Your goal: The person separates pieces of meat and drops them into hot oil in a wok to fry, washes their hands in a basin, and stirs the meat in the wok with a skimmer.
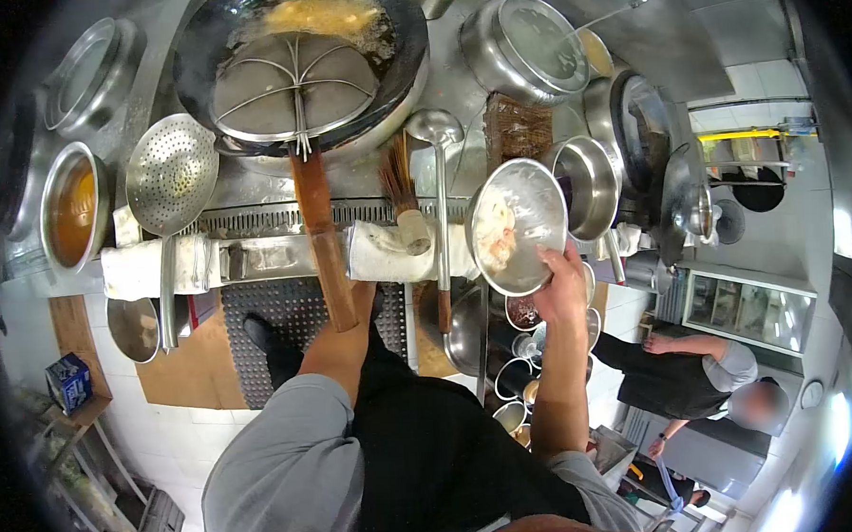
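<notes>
My right hand grips the rim of a metal bowl, which is tilted and holds pale, pinkish-white food. My left forearm reaches to the counter's front edge, beside the wooden handle of a strainer. The fingers of that hand are hidden behind the handle and a folded white towel. The strainer's round wire-mesh head rests over the near side of a large wok. Golden food bubbles in oil in the wok.
A perforated skimmer, a bamboo brush and a ladle lie along the front. At left stands a bowl of orange liquid. Pots crowd the right, with a water-filled pot behind. Another person stands to the right.
</notes>
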Demonstrator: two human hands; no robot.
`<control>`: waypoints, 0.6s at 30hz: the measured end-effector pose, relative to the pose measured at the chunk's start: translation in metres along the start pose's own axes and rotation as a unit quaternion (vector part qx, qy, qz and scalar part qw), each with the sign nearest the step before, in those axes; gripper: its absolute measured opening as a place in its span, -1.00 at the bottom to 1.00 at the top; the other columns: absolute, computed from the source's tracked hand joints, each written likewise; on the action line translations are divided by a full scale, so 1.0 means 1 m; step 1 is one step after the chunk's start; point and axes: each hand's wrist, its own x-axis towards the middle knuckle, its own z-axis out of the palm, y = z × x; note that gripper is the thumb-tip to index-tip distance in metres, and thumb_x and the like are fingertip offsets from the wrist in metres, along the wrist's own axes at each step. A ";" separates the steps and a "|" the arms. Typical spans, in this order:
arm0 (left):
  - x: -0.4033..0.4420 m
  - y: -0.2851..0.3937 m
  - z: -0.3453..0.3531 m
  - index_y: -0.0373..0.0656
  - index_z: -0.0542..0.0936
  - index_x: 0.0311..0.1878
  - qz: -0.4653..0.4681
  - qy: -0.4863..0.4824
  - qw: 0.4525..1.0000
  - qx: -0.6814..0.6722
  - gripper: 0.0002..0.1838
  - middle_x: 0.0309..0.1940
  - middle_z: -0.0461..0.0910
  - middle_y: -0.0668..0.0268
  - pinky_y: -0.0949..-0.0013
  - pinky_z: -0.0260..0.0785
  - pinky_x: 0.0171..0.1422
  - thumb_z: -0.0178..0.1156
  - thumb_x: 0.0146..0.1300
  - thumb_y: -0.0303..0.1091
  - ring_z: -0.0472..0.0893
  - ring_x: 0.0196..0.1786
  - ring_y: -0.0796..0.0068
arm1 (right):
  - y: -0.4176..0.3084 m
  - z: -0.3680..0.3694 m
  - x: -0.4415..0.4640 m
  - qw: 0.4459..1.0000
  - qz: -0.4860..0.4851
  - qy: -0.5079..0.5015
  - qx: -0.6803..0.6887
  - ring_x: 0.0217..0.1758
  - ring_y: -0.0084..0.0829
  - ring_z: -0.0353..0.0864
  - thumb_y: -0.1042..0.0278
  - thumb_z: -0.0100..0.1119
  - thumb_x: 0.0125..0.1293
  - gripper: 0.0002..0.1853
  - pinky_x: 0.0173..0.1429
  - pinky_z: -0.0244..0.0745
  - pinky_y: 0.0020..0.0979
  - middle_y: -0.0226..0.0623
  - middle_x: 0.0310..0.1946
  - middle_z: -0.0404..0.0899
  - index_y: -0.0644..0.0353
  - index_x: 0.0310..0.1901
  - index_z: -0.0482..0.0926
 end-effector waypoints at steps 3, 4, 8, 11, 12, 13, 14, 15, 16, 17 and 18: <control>-0.003 -0.020 -0.014 -0.17 0.45 0.44 -0.010 -0.020 0.994 -0.103 -0.44 0.40 0.49 0.13 0.12 0.43 0.33 0.11 0.49 -0.10 0.59 0.17 0.24 | 0.020 -0.016 0.003 0.999 0.013 -0.028 0.044 0.20 -0.21 0.64 0.60 0.18 0.30 -0.46 0.34 0.56 -0.16 -0.08 0.16 0.61 0.38 0.34 0.40; -0.010 -0.032 -0.021 -0.16 0.45 0.44 -0.018 -0.035 0.987 -0.155 -0.45 0.40 0.49 0.14 0.12 0.43 0.33 0.11 0.49 -0.11 0.58 0.17 0.24 | 0.021 -0.019 0.007 0.999 0.013 -0.037 0.029 0.19 -0.23 0.64 0.61 0.18 0.30 -0.46 0.33 0.56 -0.18 -0.09 0.15 0.62 0.37 0.33 0.41; -0.059 -0.116 -0.057 -0.14 0.46 0.45 -0.103 -0.111 0.897 -0.414 -0.46 0.40 0.49 0.19 0.14 0.44 0.31 0.09 0.49 -0.14 0.58 0.18 0.26 | 0.005 -0.005 0.017 0.999 -0.005 -0.044 0.002 0.11 -0.34 0.66 0.60 0.22 0.27 -0.47 0.23 0.58 -0.30 -0.16 0.09 0.64 0.35 0.30 0.44; -0.178 -0.074 -0.145 -0.22 0.68 0.01 -0.125 0.182 0.948 -0.230 -0.75 -0.36 0.70 0.28 0.24 0.47 -0.18 0.31 0.32 -0.37 0.64 -0.31 0.36 | -0.032 0.024 0.017 0.994 -0.056 -0.074 -0.058 -0.02 -0.40 0.68 0.48 0.26 0.26 -0.54 0.02 0.61 -0.36 -0.22 -0.01 0.65 0.32 0.21 0.49; -0.176 -0.135 -0.150 -0.25 0.66 0.03 -0.058 0.282 0.941 -0.176 -0.74 -0.41 0.65 0.29 0.32 0.45 -0.30 0.28 0.34 -0.35 0.59 -0.41 0.42 | -0.044 0.038 0.015 0.986 -0.085 -0.099 -0.101 -0.10 -0.43 0.69 0.39 0.27 0.26 -0.58 -0.15 0.64 -0.38 -0.24 -0.07 0.65 0.30 0.15 0.50; -0.165 -0.189 -0.162 -0.27 0.64 0.05 0.007 0.381 0.917 -0.120 -0.73 -0.47 0.60 0.30 0.41 0.42 -0.43 0.26 0.37 -0.33 0.54 -0.52 0.48 | -0.051 0.052 0.016 0.985 -0.094 -0.107 -0.096 -0.10 -0.43 0.69 0.39 0.27 0.26 -0.58 -0.15 0.64 -0.38 -0.24 -0.07 0.65 0.30 0.15 0.50; -0.197 -0.156 -0.195 -0.26 0.63 0.01 0.045 0.370 0.901 -0.222 -0.77 -0.46 0.60 0.31 0.43 0.44 -0.37 0.26 0.38 -0.34 0.56 -0.48 0.50 | -0.056 0.068 0.016 0.979 -0.119 -0.131 -0.102 -0.12 -0.44 0.69 0.39 0.27 0.26 -0.60 -0.16 0.63 -0.39 -0.26 -0.09 0.66 0.30 0.12 0.51; -0.235 -0.112 -0.231 -0.25 0.63 -0.03 0.083 0.354 0.873 -0.326 -0.80 -0.44 0.59 0.32 0.44 0.46 -0.32 0.27 0.39 -0.35 0.57 -0.45 0.52 | -0.057 0.089 0.015 0.971 -0.143 -0.159 -0.107 -0.13 -0.45 0.69 0.39 0.28 0.26 -0.62 -0.18 0.62 -0.40 -0.27 -0.12 0.66 0.30 0.10 0.53; -0.276 -0.062 -0.270 -0.23 0.63 -0.07 0.115 0.335 0.835 -0.422 -0.84 -0.43 0.58 0.33 0.45 0.48 -0.26 0.27 0.40 -0.35 0.58 -0.41 0.53 | -0.056 0.108 0.012 0.965 -0.157 -0.188 -0.094 -0.17 -0.47 0.68 0.38 0.27 0.28 -0.65 -0.21 0.62 -0.41 -0.27 -0.13 0.67 0.30 0.07 0.55; -0.312 0.001 -0.302 -0.21 0.60 -0.14 0.136 0.323 0.844 -0.406 -0.89 -0.36 0.58 0.35 0.45 0.52 -0.14 0.23 0.45 -0.36 0.62 -0.32 0.53 | -0.053 0.136 0.003 0.962 -0.157 -0.206 -0.088 -0.17 -0.47 0.68 0.38 0.27 0.28 -0.65 -0.21 0.62 -0.41 -0.27 -0.13 0.67 0.30 0.07 0.55; -0.349 0.055 -0.331 -0.25 0.61 -0.08 0.179 0.264 0.866 -0.386 -0.84 -0.27 0.62 0.33 0.45 0.54 -0.15 0.22 0.48 -0.33 0.67 -0.25 0.51 | -0.050 0.164 -0.009 0.962 -0.136 -0.221 -0.084 -0.18 -0.47 0.68 0.38 0.27 0.28 -0.66 -0.22 0.62 -0.41 -0.27 -0.13 0.67 0.30 0.07 0.55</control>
